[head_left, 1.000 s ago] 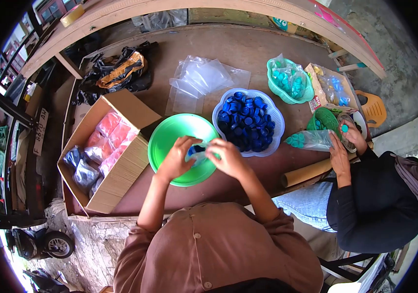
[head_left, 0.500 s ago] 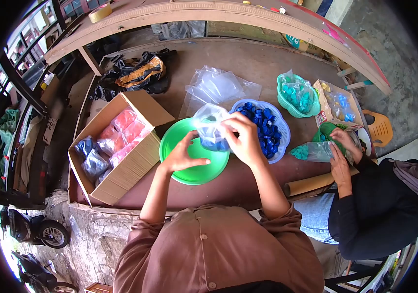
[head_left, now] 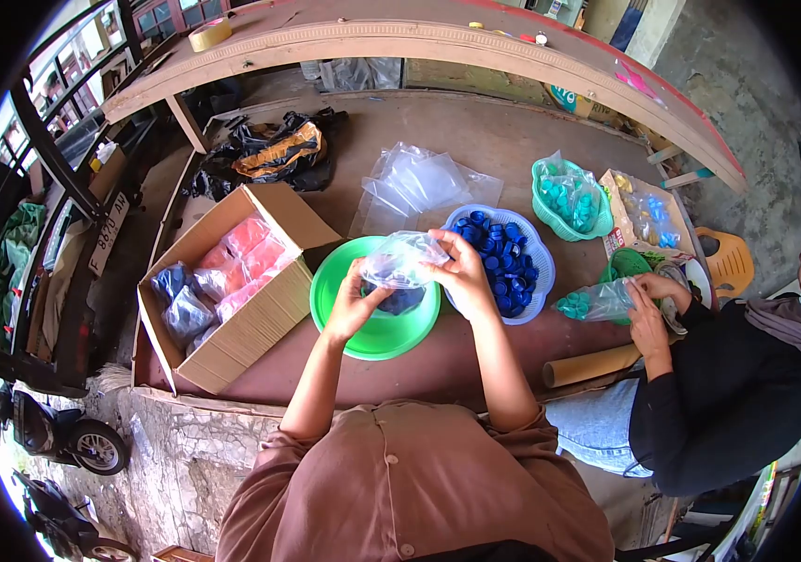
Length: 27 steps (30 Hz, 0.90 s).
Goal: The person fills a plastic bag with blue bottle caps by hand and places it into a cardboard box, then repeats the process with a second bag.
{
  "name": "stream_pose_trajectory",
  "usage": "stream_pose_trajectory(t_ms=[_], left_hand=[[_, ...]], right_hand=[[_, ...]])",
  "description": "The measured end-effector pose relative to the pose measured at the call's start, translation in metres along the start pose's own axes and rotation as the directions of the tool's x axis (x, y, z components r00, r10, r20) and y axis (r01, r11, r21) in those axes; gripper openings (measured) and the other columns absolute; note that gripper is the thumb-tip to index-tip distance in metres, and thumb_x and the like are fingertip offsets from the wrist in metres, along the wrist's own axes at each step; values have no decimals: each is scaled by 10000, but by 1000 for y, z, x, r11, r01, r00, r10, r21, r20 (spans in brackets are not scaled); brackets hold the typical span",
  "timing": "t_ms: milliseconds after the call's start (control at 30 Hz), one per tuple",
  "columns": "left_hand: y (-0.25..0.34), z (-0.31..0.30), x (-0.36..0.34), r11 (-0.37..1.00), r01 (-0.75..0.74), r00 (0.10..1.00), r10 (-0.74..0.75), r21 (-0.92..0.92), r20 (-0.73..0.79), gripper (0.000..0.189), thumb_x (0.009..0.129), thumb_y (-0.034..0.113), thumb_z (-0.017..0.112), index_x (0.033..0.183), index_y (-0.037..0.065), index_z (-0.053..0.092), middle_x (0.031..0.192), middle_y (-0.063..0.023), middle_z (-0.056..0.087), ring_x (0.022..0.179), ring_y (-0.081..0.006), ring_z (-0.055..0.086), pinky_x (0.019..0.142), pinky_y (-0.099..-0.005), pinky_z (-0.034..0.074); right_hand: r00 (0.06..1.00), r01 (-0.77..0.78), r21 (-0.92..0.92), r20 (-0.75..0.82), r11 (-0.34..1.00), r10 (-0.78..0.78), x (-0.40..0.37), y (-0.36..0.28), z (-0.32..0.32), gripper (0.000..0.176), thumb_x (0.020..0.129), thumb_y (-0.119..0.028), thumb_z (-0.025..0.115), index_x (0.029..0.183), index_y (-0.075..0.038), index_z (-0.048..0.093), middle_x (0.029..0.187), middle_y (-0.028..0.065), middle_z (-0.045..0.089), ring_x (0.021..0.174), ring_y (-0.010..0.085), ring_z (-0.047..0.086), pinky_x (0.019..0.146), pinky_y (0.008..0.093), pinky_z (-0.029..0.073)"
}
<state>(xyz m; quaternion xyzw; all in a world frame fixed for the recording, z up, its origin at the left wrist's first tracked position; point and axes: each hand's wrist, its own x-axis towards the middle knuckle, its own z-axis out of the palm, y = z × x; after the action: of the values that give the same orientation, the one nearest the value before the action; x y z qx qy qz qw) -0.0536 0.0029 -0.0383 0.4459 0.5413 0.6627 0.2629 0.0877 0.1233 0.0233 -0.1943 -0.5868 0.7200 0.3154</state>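
clear plastic, crumpled and partly filled, is what both hands are busy with: the clear plastic bag [head_left: 403,259] is held over the green bowl [head_left: 391,339], which sits at the middle of the worktop's [head_left: 475,122] near edge. the left hand [head_left: 355,307] has its fingers curled around the bag's lower end, where a dark clump of blue caps [head_left: 402,300] sags just above the bowl, and the right hand [head_left: 464,274] pinches the bag's upper end, so both are grasping it; whether its mouth is closed cannot be told. as for what is done, the cardboard box [head_left: 250,328] at the near left corner already holds several filled bags, red ones [head_left: 246,239] and bluish ones [head_left: 180,304], with room left in it. as for what is left, it looks like a good deal: the white basket [head_left: 539,281] just right of the bowl is heaped with loose blue caps [head_left: 503,253], and a stack of empty bags [head_left: 424,183] lies towards the far edge. at the right edge a co-worker's hands [head_left: 648,323] hold a bag of teal caps [head_left: 597,300], with a teal basket [head_left: 597,225] beyond it.
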Motion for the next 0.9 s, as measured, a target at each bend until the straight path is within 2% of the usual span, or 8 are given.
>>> stream_pose_trajectory(t_ms=[200,300,467,567,667,800,867,900], left_hand=[[-22,-24,-3,947,316,945,-320,57,63,310,774,92,623,1062,23,534,1033,-40,529,896,-132,505,688,-256,428],[-8,-18,-17,850,507,861,-491,-143,133,314,814,125,567,1103,20,502,1073,-62,532,953,-157,518,764,-287,451],[8,-28,-30,491,613,763,-571,-619,303,362,845,212,551,1165,61,477,1097,-51,530,993,-171,517,835,-363,451],[12,-30,-38,646,607,790,-557,-463,258,341,801,227,626,1104,102,529,1036,-13,563,947,-128,523,790,-326,436],[28,-20,-44,774,559,827,-547,-300,130,202,769,180,664,942,114,582,842,22,584,758,-83,530,668,-233,410],[-5,-7,-57,911,331,928,-362,-247,-91,191,771,76,622,684,84,452,621,32,447,590,-57,418,561,-217,357],[20,-4,-67,857,371,911,-261,358,-319,136,747,20,579,697,66,461,587,-19,467,560,-101,464,554,-232,366],[22,4,-72,810,292,912,-75,509,-404,90,721,-1,543,680,43,476,523,-91,451,496,-151,492,483,-298,374]], right_hand=[[977,207,-259,9,944,-212,4,57,-3,444,643,-9,742,1038,-7,541,852,63,590,761,124,597,636,246,494],[996,55,-744,90,666,18,-8,66,-7,375,740,-188,715,1018,17,568,891,52,638,749,123,593,626,262,475],[903,-296,-464,149,835,403,-25,55,-2,391,787,-277,664,1049,-9,553,864,60,631,687,147,594,605,276,485],[845,-522,353,339,776,414,-36,54,-7,314,863,-166,570,1152,-70,498,1083,72,554,934,161,554,756,313,494],[869,-481,544,397,687,295,-48,67,-7,326,850,-111,576,1163,-77,493,1024,63,572,906,160,567,745,309,499],[906,-401,375,298,836,301,-60,82,3,260,808,-31,563,1063,-61,517,862,33,570,713,104,551,590,222,439],[940,-326,62,-82,943,330,-66,83,17,245,703,56,562,916,-58,516,729,-1,517,548,83,458,469,206,342],[990,-80,-289,-137,954,42,-69,89,18,232,675,59,563,875,-49,518,666,-1,497,520,85,441,455,217,330]])
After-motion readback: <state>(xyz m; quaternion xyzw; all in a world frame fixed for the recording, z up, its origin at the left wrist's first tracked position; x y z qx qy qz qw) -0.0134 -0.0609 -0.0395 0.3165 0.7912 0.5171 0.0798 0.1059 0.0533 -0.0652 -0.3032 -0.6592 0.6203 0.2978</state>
